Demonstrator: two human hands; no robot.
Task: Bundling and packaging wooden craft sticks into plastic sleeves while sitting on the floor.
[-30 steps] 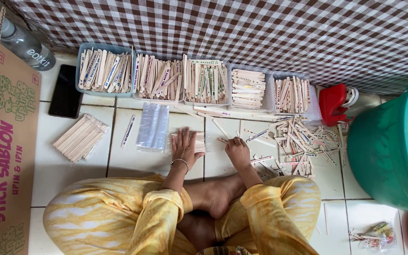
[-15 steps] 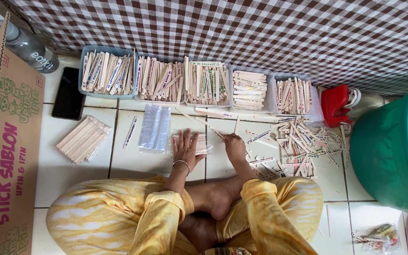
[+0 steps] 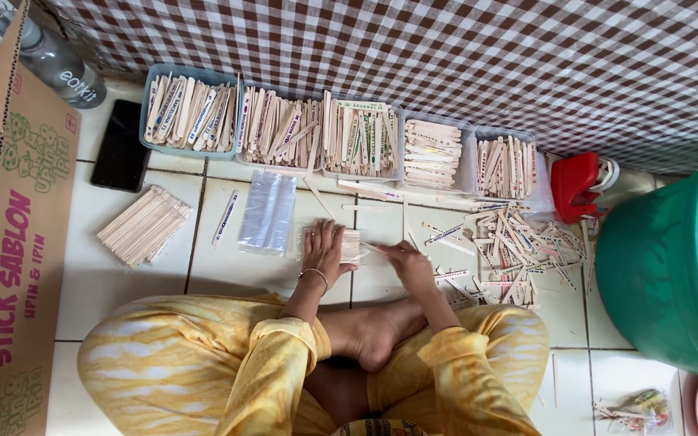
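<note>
Item: small stack of wooden sticks (image 3: 351,244), on the white tiled floor (image 3: 123,282) just ahead of our crossed legs. Our left hand (image 3: 323,252) lies flat on it, fingers spread. Our right hand (image 3: 404,258) is beside it, fingers narrowed on what seems a single stick; too small to be sure.

Surroundings: five trays of printed sticks (image 3: 341,137) along the checked cloth (image 3: 446,56); loose scattered sticks (image 3: 510,250) close to the right; clear plastic sleeves (image 3: 267,211), a plain stick bundle (image 3: 144,224) and a black phone (image 3: 123,145) to the left; green tub (image 3: 664,266), cardboard box (image 3: 10,242).
</note>
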